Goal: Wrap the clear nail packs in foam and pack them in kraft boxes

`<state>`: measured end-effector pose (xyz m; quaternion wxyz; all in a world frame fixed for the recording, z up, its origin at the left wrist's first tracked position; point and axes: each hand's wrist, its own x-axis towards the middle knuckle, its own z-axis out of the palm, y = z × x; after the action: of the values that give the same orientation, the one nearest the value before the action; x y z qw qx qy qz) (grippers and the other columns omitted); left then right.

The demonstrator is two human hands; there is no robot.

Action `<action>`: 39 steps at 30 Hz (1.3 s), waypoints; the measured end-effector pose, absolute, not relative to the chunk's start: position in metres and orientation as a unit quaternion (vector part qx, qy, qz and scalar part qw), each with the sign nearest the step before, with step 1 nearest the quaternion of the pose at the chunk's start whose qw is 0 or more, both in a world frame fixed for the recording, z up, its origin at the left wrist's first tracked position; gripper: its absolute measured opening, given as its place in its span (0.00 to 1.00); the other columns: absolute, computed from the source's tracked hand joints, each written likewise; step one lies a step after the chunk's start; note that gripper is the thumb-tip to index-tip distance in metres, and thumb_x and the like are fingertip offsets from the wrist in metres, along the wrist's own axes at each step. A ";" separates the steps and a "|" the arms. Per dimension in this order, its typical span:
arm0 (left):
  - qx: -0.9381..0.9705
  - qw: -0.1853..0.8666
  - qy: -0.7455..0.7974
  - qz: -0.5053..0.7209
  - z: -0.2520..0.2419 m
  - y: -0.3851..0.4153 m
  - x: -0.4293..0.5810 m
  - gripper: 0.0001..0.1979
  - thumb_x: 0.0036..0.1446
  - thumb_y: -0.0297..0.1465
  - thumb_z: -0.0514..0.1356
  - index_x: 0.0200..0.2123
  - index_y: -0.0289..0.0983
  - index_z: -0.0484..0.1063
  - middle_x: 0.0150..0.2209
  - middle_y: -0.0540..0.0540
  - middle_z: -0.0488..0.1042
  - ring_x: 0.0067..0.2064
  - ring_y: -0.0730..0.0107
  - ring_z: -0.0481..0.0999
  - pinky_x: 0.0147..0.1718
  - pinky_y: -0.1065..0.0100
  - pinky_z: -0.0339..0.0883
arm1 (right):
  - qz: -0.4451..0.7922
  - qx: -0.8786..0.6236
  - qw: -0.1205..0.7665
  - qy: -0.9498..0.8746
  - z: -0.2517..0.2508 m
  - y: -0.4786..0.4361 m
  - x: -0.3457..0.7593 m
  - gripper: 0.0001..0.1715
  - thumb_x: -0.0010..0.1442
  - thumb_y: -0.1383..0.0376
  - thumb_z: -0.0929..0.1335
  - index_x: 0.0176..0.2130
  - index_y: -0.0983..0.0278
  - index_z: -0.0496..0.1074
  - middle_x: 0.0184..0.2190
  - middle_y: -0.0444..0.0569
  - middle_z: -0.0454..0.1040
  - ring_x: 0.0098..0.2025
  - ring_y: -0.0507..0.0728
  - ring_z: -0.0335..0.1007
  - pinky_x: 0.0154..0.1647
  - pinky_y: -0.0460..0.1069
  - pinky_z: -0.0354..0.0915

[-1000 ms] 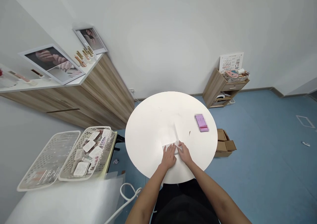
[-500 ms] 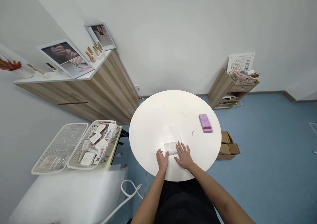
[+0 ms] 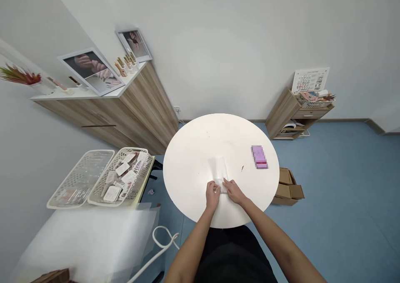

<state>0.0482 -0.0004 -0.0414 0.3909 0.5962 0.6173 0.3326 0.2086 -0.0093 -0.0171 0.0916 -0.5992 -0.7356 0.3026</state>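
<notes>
Pinching a white sheet (image 3: pixel 218 168) on the round table (image 3: pixel 187 162) — left hand (image 3: pixel 213 193) closed on its near end; right hand (image 3: pixel 234 192) lay against it, grip unclear.

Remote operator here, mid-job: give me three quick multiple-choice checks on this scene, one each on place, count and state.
1. Where is the cardboard box? A on the round white table; B on the blue floor; C in a basket.
2. How many white perforated baskets are at lower left? A one; B two; C five.
3. The right hand is: A touching a white sheet; B gripping the pink packet; C off the table.

Answers: B, it sits beyond the table's edge; B, side by side; A, fingers on the sheet.
</notes>
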 end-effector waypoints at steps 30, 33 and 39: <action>0.903 0.069 0.422 0.048 -0.044 -0.006 0.051 0.25 0.57 0.18 0.48 0.58 0.34 0.62 0.60 0.37 0.66 0.61 0.55 0.65 0.55 0.53 0.62 | 0.344 -0.576 0.085 -0.736 -0.011 0.039 0.210 0.30 0.54 0.74 0.59 0.56 0.64 0.64 0.50 0.53 0.74 0.52 0.58 0.66 0.60 0.56 0.49; 0.899 0.131 0.413 0.063 -0.037 0.006 0.045 0.26 0.54 0.20 0.52 0.57 0.36 0.61 0.58 0.37 0.68 0.58 0.54 0.67 0.52 0.54 0.65 | 0.361 -0.573 0.088 -0.730 -0.021 0.041 0.216 0.36 0.50 0.77 0.59 0.57 0.61 0.62 0.52 0.51 0.74 0.55 0.59 0.64 0.61 0.59 0.46; 0.872 0.278 0.390 0.097 -0.013 0.045 0.025 0.22 0.55 0.27 0.56 0.54 0.42 0.63 0.48 0.44 0.71 0.43 0.61 0.74 0.41 0.61 0.70 | 0.485 -0.579 0.200 -0.624 -0.038 0.048 0.231 0.40 0.45 0.78 0.58 0.57 0.59 0.62 0.49 0.48 0.75 0.53 0.56 0.68 0.54 0.52 0.60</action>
<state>0.0246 0.0454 -0.0130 0.2785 0.8721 0.3904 0.0972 0.2310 0.0476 -0.0378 0.1998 -0.5794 -0.6242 0.4845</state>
